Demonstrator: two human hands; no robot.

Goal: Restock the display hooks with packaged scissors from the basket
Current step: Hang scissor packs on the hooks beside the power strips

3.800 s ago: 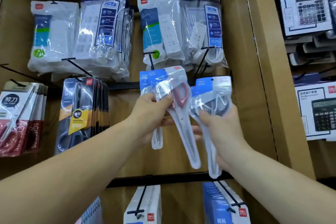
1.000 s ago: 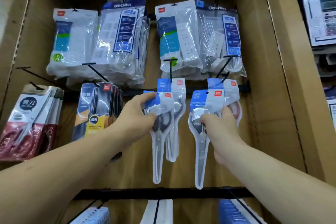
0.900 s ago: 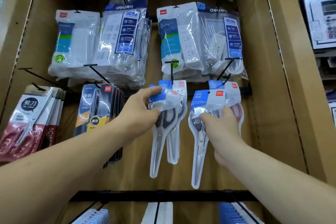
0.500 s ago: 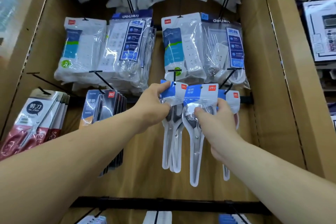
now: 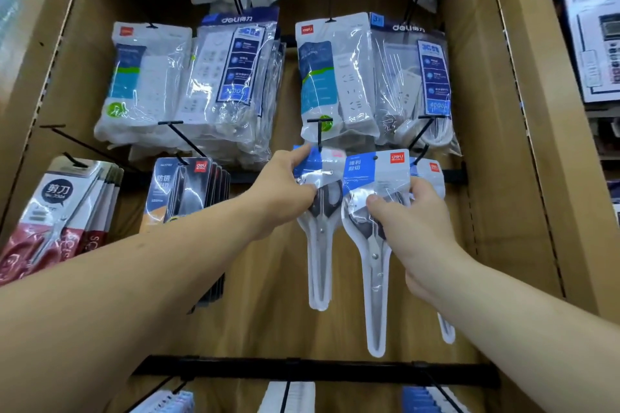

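Cardboard backing (image 5: 268,295) fills most of what we see, with bagged power strips (image 5: 335,77) hanging across its upper half and a black rail (image 5: 302,370) crossing below. No basket is in our view. Both our arms reach up into the middle row.

Our left hand (image 5: 281,191) pinches the blue header of one scissors pack (image 5: 320,245), thumb on the top corner and the other fingers (image 5: 303,193) curled under it. It holds the pack right at the shaft of the centre hook (image 5: 319,134). The header is blurred, so we cannot tell whether it is already threaded on.

Our right hand (image 5: 412,221) pinches a second scissors pack (image 5: 372,265) at the handles, thumb pressed on the front and the remaining fingers behind the plastic. Both packs hang with their long axis upright, blades pointing down, side by side and touching at the headers. A third pack (image 5: 432,171) already hangs on the right hook (image 5: 419,139), partly hidden behind our right hand.

What the next move turns on, we judge, is the small punched hole (image 5: 375,157) in the second pack's header. It sits between the two hooks, to the left of and below the right hook's end. Our right hand is the nearer one to that hook, so the pack would need to go rightward and up, header leading, for the hole to meet the wire.
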